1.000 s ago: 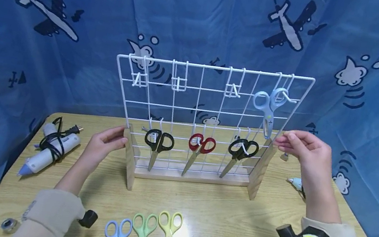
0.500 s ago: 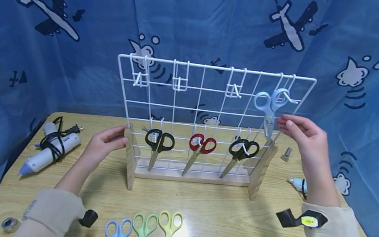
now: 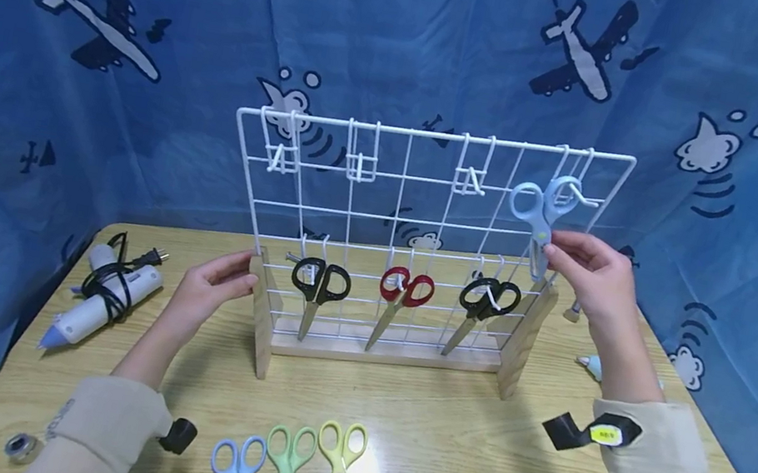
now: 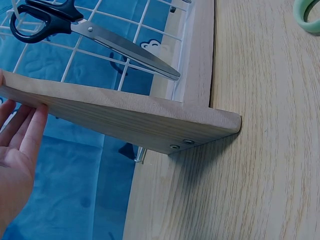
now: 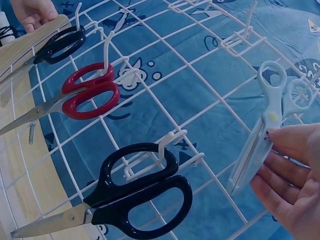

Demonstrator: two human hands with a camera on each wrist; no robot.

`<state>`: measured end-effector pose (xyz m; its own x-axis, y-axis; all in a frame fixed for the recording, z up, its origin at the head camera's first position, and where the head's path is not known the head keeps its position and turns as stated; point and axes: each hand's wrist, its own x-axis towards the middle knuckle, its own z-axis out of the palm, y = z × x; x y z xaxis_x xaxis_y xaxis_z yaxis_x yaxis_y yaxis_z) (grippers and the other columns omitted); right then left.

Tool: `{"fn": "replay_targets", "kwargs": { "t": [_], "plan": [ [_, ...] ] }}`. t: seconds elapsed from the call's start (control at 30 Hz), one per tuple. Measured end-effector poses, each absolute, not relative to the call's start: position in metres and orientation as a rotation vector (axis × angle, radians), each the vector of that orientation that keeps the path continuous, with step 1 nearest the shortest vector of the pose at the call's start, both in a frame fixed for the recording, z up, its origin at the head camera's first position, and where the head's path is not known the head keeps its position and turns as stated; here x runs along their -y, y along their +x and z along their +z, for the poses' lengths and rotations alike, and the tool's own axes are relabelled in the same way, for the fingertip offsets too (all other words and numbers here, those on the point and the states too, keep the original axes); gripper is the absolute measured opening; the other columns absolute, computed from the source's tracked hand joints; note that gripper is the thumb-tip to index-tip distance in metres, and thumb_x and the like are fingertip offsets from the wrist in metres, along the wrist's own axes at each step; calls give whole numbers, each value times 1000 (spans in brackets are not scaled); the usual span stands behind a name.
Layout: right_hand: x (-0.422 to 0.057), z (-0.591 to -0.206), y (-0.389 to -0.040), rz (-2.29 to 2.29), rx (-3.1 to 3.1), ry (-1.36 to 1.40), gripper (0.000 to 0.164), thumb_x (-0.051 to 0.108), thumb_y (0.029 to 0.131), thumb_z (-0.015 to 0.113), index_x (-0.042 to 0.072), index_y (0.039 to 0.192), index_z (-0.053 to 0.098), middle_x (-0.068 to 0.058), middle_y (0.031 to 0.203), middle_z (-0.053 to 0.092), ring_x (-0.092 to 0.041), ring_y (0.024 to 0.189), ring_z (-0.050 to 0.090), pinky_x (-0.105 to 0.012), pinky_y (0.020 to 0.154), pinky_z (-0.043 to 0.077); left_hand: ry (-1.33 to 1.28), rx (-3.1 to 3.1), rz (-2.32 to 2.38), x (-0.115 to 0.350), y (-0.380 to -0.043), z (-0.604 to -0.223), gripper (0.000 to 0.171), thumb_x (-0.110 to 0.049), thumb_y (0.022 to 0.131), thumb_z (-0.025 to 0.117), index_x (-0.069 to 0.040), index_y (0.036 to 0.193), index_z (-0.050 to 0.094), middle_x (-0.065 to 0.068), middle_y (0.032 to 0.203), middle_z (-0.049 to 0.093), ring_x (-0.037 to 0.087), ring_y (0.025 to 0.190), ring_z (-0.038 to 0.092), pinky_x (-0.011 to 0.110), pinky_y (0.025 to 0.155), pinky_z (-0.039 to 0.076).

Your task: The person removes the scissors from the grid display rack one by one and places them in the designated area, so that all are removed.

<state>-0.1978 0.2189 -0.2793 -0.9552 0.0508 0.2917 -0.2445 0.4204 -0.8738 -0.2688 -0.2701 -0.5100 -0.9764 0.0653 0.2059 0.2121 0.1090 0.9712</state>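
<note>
A white wire grid rack [image 3: 435, 135] stands in wooden supports. My left hand [image 3: 208, 287] grips the edge of its left wooden post [image 4: 190, 122], fingers against the outer side. Light blue scissors [image 3: 543, 215] hang by one handle loop from the hook at the top right of the grid, blades down. My right hand [image 3: 593, 274] pinches them below the handles; in the right wrist view the thumb lies on the front and the fingers [image 5: 280, 172] behind. On the lower hooks hang black-handled scissors [image 3: 319, 283], red-handled scissors [image 3: 405, 288] and another black-handled pair [image 3: 488, 300].
Blue scissors [image 3: 236, 469], green scissors [image 3: 288, 457] and yellow scissors [image 3: 341, 458] lie at the front of the table. A glue gun [image 3: 105, 298] with its cord wrapped lies at left, a tape roll [image 3: 20, 447] front left. A bolt [image 3: 572, 311] stands behind my right arm.
My right hand has left the rack's right post, moved up and left, and now pinches the hanging light blue scissors. The left hand stays at the left post.
</note>
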Motion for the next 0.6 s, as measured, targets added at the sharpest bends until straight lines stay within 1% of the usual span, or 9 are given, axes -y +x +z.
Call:
{"fn": "replay_targets", "kwargs": {
  "t": [0.07,0.13,0.4,0.6],
  "plan": [
    [-219,-279,-197,1543,2409,150,42,32,78,58,1,106,56,15,81,58,-3,75,56,-29,83,42,-280,2252,-2007,269,-268,-509,48,-26,77,62,-22,122,46,4,119,50,20,104,50,27,78,49],
    [-219,-279,-197,1537,2412,137,42,33,78,59,1,105,57,16,80,58,-3,74,55,-30,83,42,-276,2250,-2009,268,-268,-508,48,-27,77,62,-22,122,46,4,119,50,20,104,50,27,78,49],
    [-220,-278,-194,1546,2413,117,42,35,76,60,1,101,60,15,77,59,-5,75,54,-28,79,39,-272,2238,-2022,268,-268,-509,49,-26,76,63,-21,122,47,5,118,50,20,104,50,27,77,49],
    [-219,-274,-188,1565,2385,128,37,32,76,61,3,98,62,14,78,60,-5,73,56,-25,77,40,-274,2241,-2019,270,-268,-509,49,-26,77,62,-22,122,46,5,119,50,20,104,50,27,78,49]
  ]
}}
